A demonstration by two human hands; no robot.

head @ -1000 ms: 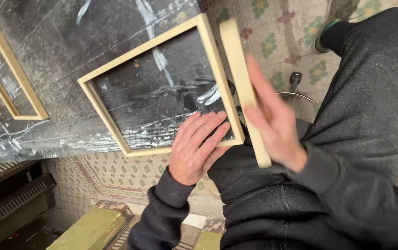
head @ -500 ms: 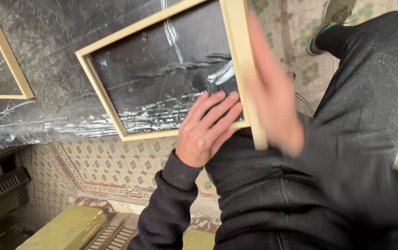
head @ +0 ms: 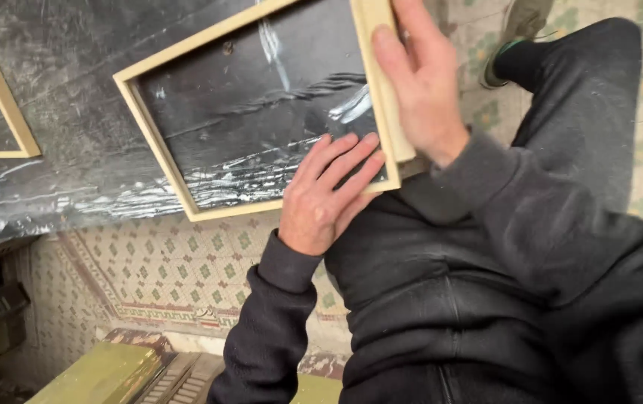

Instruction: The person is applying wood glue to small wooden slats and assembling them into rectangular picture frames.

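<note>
Two hands of mine work over a wide black plastic sheet [head: 75, 135] spread on the patterned tiled floor [head: 179, 277]. On that sheet, just beyond my dark-trousered knee [head: 583, 97], lies the pale rectangular wooden frame [head: 149, 127]. My left hand [head: 325, 198] lies flat with fingers spread on the frame's near right corner. My right hand [head: 422, 86] curls around a loose pale wooden strip [head: 381, 82], pressing it along the frame's right side. Far left, another pale wooden frame [head: 0, 105] rests on the sheet.
</note>
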